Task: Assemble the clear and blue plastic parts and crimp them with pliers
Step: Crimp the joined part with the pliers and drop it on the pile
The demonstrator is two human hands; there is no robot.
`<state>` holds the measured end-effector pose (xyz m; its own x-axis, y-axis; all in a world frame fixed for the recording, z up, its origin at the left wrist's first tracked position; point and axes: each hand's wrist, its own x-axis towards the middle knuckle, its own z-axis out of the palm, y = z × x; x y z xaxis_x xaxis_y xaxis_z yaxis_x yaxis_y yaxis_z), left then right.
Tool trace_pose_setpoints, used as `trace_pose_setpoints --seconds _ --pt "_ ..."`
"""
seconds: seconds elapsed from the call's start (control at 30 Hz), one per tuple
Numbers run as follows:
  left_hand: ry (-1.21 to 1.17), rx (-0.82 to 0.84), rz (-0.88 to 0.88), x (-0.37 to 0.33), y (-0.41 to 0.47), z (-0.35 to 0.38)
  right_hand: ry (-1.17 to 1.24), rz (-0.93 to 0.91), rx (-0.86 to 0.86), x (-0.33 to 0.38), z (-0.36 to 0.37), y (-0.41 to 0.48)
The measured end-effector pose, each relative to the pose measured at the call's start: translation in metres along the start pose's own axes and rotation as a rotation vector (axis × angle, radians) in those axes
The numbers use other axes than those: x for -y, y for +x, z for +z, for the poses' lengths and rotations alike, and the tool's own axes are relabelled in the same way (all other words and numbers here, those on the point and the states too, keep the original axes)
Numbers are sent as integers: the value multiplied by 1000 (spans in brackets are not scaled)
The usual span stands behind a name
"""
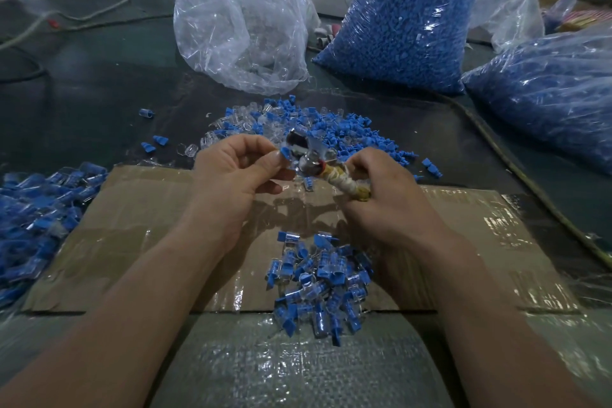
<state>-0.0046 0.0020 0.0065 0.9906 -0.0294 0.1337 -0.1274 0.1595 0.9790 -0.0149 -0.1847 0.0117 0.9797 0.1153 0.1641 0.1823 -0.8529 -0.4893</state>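
Note:
My left hand (236,169) pinches a small blue and clear plastic part (284,153) between thumb and fingers, held at the metal jaws of the pliers (306,156). My right hand (384,189) grips the pliers by their cloth-wrapped handles (347,182). Whether the jaws squeeze the part is blurred. Behind the hands lies a loose heap of blue and clear parts (331,132). A pile of joined blue-and-clear pieces (321,281) sits on the cardboard between my forearms.
A taped cardboard sheet (132,235) covers the table under my hands. A larger heap of joined pieces (36,222) lies at the left. Behind stand a nearly empty clear bag (241,26) and two bags of blue parts (400,26) (546,89). A rope (516,169) runs along the right.

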Motion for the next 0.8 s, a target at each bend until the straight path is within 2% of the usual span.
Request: trace_pose_setpoints --seconds 0.2,0.5,0.8 --pt "34 -11 29 -2 -1 1 20 5 41 1 1 0" --pt "271 -53 160 2 -1 2 9 -7 57 0 0 1" --pt "266 -43 159 -1 -4 4 -59 -17 95 4 -2 0"
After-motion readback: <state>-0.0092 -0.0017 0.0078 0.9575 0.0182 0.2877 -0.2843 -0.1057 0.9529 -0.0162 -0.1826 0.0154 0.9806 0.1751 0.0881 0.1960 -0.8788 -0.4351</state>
